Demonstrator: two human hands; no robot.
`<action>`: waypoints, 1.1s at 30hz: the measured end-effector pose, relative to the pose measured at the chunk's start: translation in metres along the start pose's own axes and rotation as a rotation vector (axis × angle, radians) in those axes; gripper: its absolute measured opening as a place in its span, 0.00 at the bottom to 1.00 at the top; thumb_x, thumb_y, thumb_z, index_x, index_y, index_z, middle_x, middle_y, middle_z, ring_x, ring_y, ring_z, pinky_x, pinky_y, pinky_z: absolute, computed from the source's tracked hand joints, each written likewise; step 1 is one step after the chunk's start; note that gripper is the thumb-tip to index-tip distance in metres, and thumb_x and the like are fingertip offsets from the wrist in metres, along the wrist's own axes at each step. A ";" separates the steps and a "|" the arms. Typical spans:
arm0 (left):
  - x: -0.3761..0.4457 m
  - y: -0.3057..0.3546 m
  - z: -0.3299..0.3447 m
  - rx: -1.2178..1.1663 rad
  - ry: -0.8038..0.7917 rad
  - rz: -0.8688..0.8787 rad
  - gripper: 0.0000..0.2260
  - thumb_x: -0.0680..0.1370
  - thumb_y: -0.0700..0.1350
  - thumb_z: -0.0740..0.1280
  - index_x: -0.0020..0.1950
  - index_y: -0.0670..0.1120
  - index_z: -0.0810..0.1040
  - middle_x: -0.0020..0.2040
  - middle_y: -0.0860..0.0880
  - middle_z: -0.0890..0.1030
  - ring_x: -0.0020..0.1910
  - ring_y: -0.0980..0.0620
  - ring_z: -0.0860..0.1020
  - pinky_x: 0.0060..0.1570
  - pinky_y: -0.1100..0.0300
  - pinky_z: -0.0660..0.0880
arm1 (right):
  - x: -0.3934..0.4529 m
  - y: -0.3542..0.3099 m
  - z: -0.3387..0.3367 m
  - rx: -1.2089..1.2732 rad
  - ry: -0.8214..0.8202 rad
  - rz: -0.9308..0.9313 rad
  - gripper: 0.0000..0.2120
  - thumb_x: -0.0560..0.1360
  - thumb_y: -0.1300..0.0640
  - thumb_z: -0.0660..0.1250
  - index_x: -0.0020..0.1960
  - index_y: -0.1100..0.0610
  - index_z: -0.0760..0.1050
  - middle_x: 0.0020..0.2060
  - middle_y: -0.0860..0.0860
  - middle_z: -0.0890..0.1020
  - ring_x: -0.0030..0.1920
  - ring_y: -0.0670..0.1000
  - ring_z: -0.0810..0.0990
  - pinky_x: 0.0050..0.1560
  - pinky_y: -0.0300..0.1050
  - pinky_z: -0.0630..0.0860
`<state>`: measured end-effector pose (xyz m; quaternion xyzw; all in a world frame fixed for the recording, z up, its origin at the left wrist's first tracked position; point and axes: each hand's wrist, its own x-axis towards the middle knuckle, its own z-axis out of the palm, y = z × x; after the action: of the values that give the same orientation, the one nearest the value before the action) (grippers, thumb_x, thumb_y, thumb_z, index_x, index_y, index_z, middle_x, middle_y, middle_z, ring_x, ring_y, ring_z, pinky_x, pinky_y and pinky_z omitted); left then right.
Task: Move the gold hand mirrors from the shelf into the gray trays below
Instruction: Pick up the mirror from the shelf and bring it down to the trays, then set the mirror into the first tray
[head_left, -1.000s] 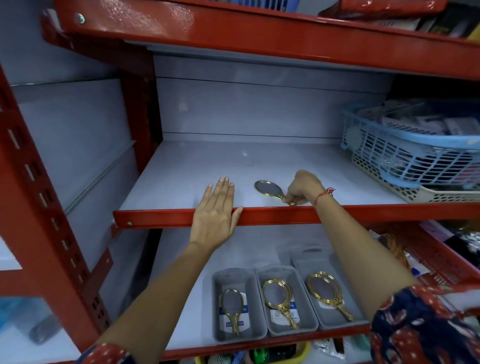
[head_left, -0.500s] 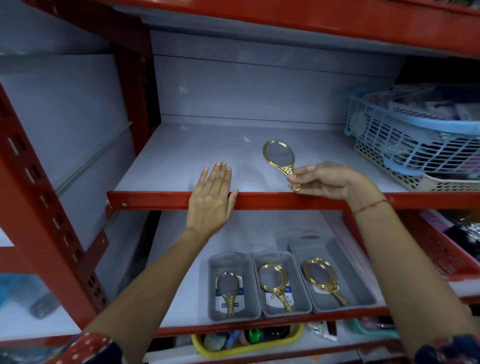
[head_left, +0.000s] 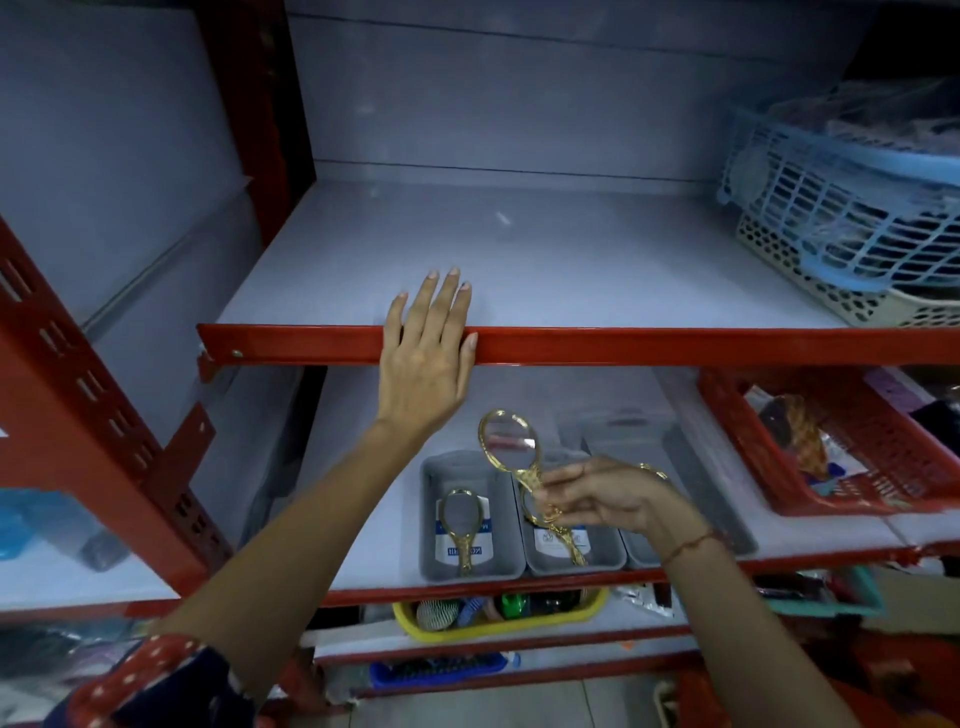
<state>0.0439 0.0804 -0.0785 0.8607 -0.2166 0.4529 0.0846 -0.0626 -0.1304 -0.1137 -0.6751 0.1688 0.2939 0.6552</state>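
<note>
My right hand grips a gold hand mirror by its handle, glass end up, in the air over the middle gray tray on the lower shelf. That tray holds another gold mirror, partly hidden by my fingers. The left gray tray holds one gold mirror lying on a white and blue card. A third gray tray sits to the right, mostly behind my hand. My left hand lies flat, fingers spread, on the red front edge of the upper shelf.
A blue basket stacked on a cream one stands at the upper shelf's right. A red basket of goods sits right of the trays. Below, a yellow tray holds small items. A red upright post stands at the left.
My right hand has lifted the gold mirror off the upper shelf and carried it down to just above the gray trays. My left hand has stayed on the shelf edge.
</note>
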 end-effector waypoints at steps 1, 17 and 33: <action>0.000 -0.001 0.001 0.008 -0.005 0.009 0.22 0.83 0.50 0.53 0.74 0.43 0.69 0.75 0.44 0.70 0.75 0.45 0.68 0.74 0.45 0.63 | 0.013 0.005 0.004 0.000 0.036 0.033 0.17 0.65 0.65 0.75 0.54 0.61 0.80 0.44 0.54 0.87 0.44 0.49 0.87 0.38 0.38 0.82; -0.158 0.044 0.019 -0.893 -0.811 -0.713 0.25 0.80 0.63 0.44 0.76 0.61 0.43 0.82 0.52 0.51 0.79 0.57 0.53 0.74 0.61 0.53 | 0.124 0.072 0.086 -0.499 0.469 0.165 0.14 0.75 0.59 0.67 0.32 0.56 0.70 0.34 0.52 0.79 0.33 0.48 0.77 0.21 0.32 0.68; -0.186 0.062 0.070 -1.160 -0.809 -1.619 0.33 0.81 0.64 0.43 0.77 0.44 0.64 0.74 0.39 0.71 0.73 0.40 0.69 0.75 0.43 0.65 | 0.124 0.076 0.091 -0.911 0.357 -0.008 0.13 0.79 0.64 0.58 0.57 0.65 0.78 0.57 0.60 0.82 0.57 0.57 0.80 0.55 0.46 0.77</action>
<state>-0.0246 0.0566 -0.2739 0.6629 0.2241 -0.2280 0.6771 -0.0301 -0.0278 -0.2474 -0.9337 0.1302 0.2149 0.2552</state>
